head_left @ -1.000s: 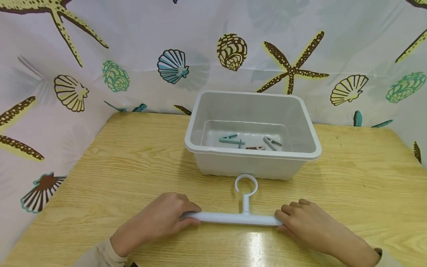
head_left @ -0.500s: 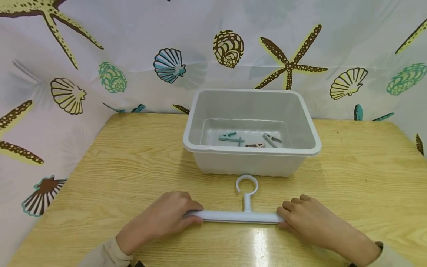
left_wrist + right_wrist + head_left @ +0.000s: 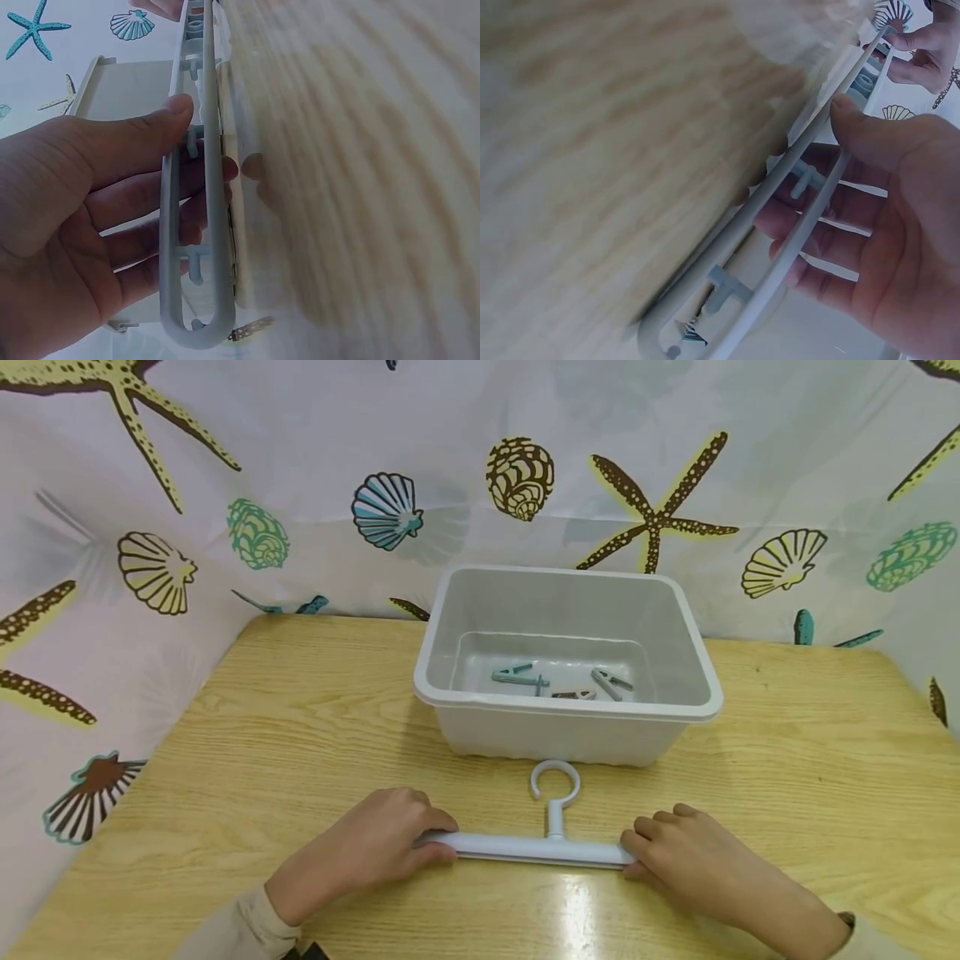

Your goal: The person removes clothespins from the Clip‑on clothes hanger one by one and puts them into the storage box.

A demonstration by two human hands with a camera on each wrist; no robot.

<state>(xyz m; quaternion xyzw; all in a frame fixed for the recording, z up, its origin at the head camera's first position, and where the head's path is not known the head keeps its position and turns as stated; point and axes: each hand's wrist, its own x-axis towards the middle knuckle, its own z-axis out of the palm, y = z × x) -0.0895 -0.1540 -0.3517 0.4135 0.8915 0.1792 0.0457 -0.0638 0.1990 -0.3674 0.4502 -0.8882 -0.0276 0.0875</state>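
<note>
Hanger on table before tub — pegs inside

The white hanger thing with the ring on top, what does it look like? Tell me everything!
The white hanger looks like smooth plastic: a long hollow bar with a short stem and an open ring hook. It lies flat on the wooden table, hook toward the tub. The left hand and right hand grip its ends.

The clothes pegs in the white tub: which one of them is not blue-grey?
The beige-brown peg, lying at the front of the tub floor between the others. The left peg and the right peg are both blue-grey.
</note>
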